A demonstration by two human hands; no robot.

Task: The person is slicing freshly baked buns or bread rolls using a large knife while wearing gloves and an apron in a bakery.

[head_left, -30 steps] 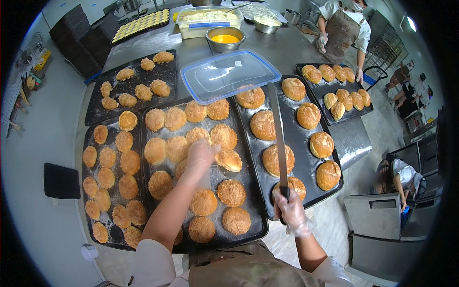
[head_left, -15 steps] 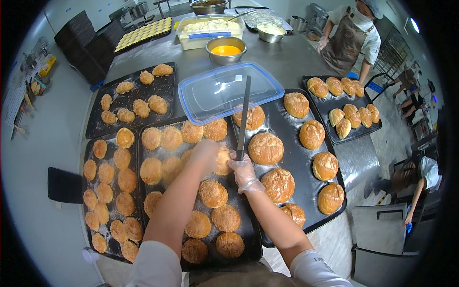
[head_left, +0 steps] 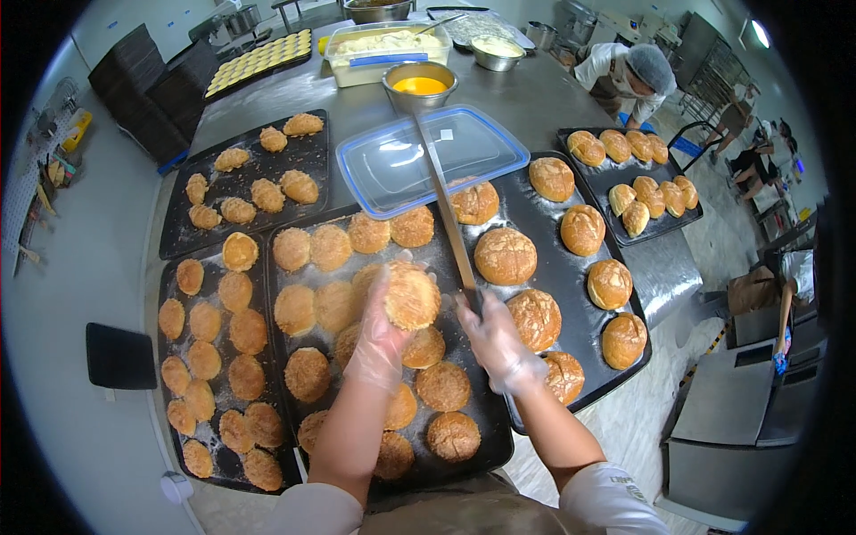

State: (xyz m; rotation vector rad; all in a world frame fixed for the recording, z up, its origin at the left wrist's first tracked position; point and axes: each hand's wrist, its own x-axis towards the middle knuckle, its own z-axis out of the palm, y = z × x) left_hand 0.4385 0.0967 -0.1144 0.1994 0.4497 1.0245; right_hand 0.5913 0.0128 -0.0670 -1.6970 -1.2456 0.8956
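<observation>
In a clear plastic glove, my left hand [head_left: 376, 332] is closed around a round bun with a rough, crumbly golden top [head_left: 412, 299], lifted above the middle black tray [head_left: 486, 428]. My right hand [head_left: 499, 343], gloved too, grips the dark handle of a long, straight-bladed knife [head_left: 448, 209]. Its blade points away from me, upright and slanting left, apart from the bun. Below both hands, more crumb-topped buns [head_left: 443, 385] sit on the middle tray. Larger crackle-topped round loaves [head_left: 506, 256] fill the tray to the right.
A blue-rimmed plastic lid [head_left: 374, 174] lies beyond the trays. Behind it stand a metal bowl of orange liquid [head_left: 419, 86] and a tub of pale cream [head_left: 357, 71]. More bread trays lie left and far right. A co-worker [head_left: 624, 76] bends beside the table's far right.
My left hand has picked up a bun from the middle tray, turning palm up. My right hand has moved slightly right and nearer, the blade now tilting left. The co-worker has bent down.
</observation>
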